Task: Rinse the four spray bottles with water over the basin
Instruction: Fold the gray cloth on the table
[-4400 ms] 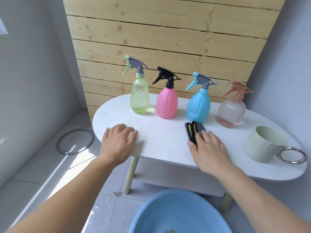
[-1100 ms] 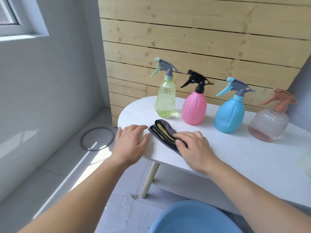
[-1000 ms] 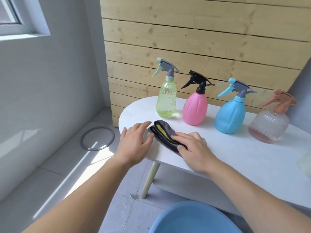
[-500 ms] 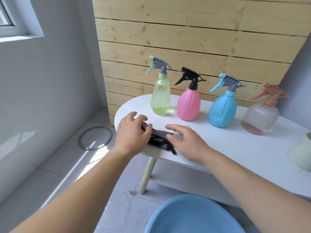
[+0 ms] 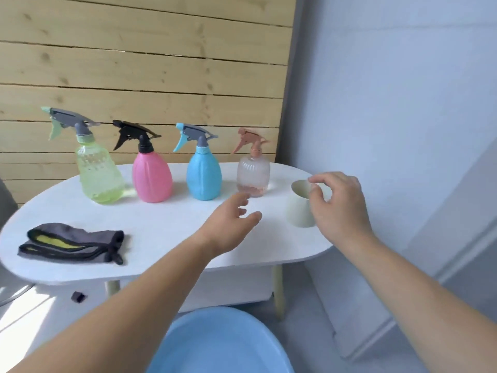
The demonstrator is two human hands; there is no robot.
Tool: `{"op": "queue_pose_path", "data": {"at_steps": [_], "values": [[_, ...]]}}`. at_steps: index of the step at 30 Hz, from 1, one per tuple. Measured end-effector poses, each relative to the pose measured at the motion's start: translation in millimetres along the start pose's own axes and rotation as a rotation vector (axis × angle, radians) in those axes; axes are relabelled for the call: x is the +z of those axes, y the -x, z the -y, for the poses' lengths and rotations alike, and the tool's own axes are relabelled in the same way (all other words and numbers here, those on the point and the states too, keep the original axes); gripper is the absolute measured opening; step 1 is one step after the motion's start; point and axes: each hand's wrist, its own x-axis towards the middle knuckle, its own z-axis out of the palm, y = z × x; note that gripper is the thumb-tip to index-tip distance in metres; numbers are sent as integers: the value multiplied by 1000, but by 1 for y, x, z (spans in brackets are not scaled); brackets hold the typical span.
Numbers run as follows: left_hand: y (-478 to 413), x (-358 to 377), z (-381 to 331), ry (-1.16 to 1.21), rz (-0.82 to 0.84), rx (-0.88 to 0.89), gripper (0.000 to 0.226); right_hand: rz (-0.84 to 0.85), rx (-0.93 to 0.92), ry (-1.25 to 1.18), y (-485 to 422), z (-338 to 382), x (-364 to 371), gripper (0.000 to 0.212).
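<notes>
Four spray bottles line the table's far side. Left hand hovers slack and empty, just before the clear bottle. Right hand curls at the cup rim, grip unclear.

Four plastic trigger bottles are counted: one translucent green spray bottle, one pink spray bottle, one blue spray bottle and one clear ribbed spray bottle. Also counted are one pale green cup, one folded grey cloth, one white oval counter, one blue plastic basin, and two hands, a left hand and a right hand.
</notes>
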Motion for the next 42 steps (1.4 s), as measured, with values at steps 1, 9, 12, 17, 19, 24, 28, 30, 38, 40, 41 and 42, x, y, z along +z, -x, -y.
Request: {"op": "queue_pose_path", "data": {"at_steps": [1, 9, 12, 17, 19, 24, 28, 30, 38, 40, 41, 42], "values": [[-9, 15, -6, 36, 28, -24, 60, 13, 66, 40, -4, -12, -8, 28], [-55, 81, -37, 178, 159, -91, 76, 385, 373, 83, -20, -55, -9, 42], [-52, 89, -39, 255, 160, -58, 60, 412, 379, 120, -24, -56, -3, 34], [-35, 86, -33, 208, 6, -58, 38, 387, 371, -88, -24, -60, -5, 34], [-24, 83, -26, 161, -68, -48, 35, 415, 363, -201, -23, -61, -9, 36], [-3, 79, -12, 124, -159, -7, 32, 530, 321, -349, -17, -56, -14, 39], [3, 77, -8, 72, -186, -9, 34, 544, 293, -380, -12, -49, -14, 40], [3, 76, -7, 55, -185, -17, 35, 532, 289, -377, -11, -46, -14, 38], [-5, 75, -5, 61, -185, -30, 36, 497, 254, -370, -10, -43, -6, 31], [-6, 73, -4, 69, -182, -57, 36, 493, 264, -358, -9, -43, -4, 31], [-5, 72, -5, 63, -175, -66, 36, 489, 277, -355, -8, -40, -4, 31], [-7, 73, -3, 74, -172, -66, 37, 469, 256, -342, -8, -44, 0, 32]]}}
